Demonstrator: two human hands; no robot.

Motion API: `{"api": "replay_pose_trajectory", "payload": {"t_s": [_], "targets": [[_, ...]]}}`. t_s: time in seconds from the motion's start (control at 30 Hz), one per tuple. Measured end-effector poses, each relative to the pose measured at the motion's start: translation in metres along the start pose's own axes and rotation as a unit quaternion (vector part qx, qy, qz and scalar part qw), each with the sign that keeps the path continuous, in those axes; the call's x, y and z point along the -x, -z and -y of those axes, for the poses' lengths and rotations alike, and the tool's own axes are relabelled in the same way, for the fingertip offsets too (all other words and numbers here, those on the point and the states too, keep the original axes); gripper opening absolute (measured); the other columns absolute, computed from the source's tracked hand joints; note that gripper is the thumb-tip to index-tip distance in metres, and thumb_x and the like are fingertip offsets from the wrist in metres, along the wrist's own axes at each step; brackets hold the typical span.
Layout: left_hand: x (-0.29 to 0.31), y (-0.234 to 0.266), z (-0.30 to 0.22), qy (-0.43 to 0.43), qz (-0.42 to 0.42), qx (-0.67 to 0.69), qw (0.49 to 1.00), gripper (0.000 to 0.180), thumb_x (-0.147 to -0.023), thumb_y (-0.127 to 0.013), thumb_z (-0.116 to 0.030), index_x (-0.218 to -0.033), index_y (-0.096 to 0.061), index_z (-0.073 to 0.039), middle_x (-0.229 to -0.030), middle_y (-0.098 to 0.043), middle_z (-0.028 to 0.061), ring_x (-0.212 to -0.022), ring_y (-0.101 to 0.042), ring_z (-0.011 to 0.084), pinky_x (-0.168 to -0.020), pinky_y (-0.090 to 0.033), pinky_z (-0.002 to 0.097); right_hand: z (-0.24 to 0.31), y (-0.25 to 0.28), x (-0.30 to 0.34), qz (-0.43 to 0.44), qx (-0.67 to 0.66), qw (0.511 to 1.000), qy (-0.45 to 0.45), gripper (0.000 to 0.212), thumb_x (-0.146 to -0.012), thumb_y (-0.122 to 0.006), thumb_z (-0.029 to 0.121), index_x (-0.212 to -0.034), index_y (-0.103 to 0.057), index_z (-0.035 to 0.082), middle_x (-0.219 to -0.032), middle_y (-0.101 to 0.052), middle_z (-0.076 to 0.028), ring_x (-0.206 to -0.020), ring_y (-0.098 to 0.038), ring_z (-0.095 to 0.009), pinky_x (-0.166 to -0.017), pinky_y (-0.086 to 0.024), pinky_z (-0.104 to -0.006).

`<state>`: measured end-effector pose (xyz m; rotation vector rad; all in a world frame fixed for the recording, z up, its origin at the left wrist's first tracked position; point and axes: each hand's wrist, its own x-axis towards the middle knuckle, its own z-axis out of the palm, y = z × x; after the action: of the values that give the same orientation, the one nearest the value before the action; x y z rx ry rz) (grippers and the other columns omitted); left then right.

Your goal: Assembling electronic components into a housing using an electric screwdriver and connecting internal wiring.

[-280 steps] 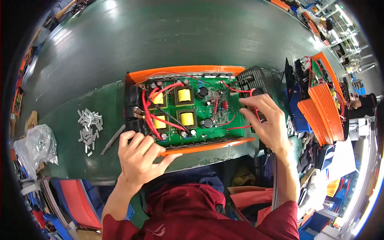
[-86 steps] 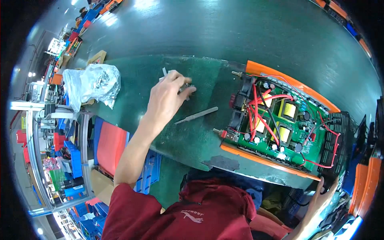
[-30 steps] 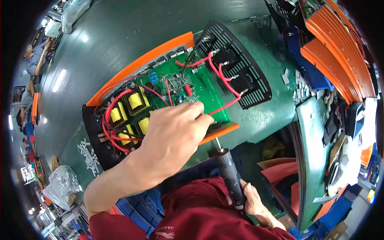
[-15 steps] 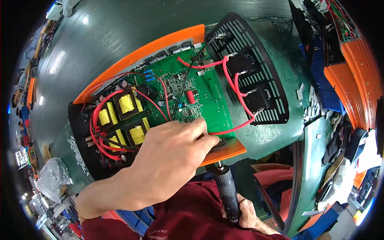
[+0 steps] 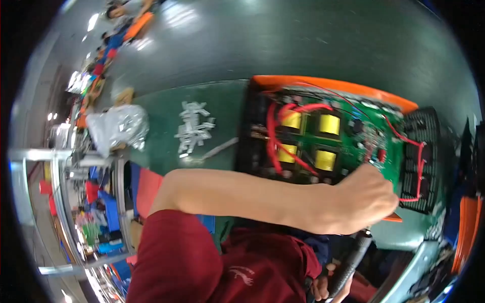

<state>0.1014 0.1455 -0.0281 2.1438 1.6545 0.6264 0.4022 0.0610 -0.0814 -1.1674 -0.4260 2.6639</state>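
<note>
An opened electronic unit rests on the bench, its green circuit board [image 5: 391,169] and yellow-wrapped transformers [image 5: 329,124] facing up between orange side walls [image 5: 323,83]. My left hand [image 5: 361,199] is closed over the board's near edge, knuckles up; its fingertips and whatever they pinch are hidden. Below, my right hand [image 5: 328,288] wraps round a black power screwdriver [image 5: 352,260]. The screwdriver's tip end points up at the near orange wall, close under my left hand; whether it touches a screw cannot be seen. Red wires [image 5: 420,171] run to the slotted black end panel [image 5: 432,151].
Small pale strips [image 5: 194,129] lie piled on the green bench [image 5: 161,108] left of the unit. A clear plastic bag [image 5: 118,126] sits at the bench's left end. Orange panels [image 5: 467,232] stand at the far right. A metal-framed rack [image 5: 58,212] is at left.
The whole view has swung, so the unit and both hands now appear further right, and more of the left side shows. My left hand stays at the near edge; my right still holds the screwdriver.
</note>
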Motion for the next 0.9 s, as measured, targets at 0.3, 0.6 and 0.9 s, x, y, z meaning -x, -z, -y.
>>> {"api": "replay_pose_trajectory", "payload": {"t_s": [0.3,0.6,0.9], "targets": [[0.100,0.105,0.032,0.144,-0.313,-0.120,0.931,0.019,-0.091,-0.072,-0.015,-0.109,-0.073,-0.011,-0.097,-0.072,0.0082,-0.082,-0.068,0.0262,-0.075,-0.054,0.0395,-0.036,0.023,-0.013,-0.309,0.127,0.925,0.180,0.064,-0.101,-0.034,0.067,-0.128,-0.058,0.015,-0.071,-0.052,0.000,-0.056,-0.042,-0.014,-0.049,-0.033,-0.0272],[0.273,0.096,0.090,0.436,-0.228,-0.217,0.843,0.019,-0.088,-0.075,-0.010,-0.106,-0.073,-0.006,-0.095,-0.069,0.0098,-0.081,-0.069,0.0283,-0.073,-0.054,0.0383,-0.041,0.017,-0.026,-0.271,0.087,0.942,0.177,0.065,-0.101,-0.038,0.064,-0.137,-0.058,0.014,-0.094,-0.062,-0.003,-0.076,-0.056,-0.015,-0.064,-0.045,-0.0274],[0.273,0.099,0.083,0.455,-0.315,-0.125,0.823,0.016,-0.099,-0.067,-0.015,-0.108,-0.069,-0.002,-0.102,-0.072,0.0077,-0.092,-0.068,0.0174,-0.084,-0.053,0.0322,-0.032,0.003,-0.022,-0.210,0.386,0.887,0.143,0.064,-0.099,-0.035,0.065,-0.111,-0.063,0.009,-0.077,-0.059,0.000,-0.062,-0.052,-0.011,-0.053,-0.040,-0.0288]]}}
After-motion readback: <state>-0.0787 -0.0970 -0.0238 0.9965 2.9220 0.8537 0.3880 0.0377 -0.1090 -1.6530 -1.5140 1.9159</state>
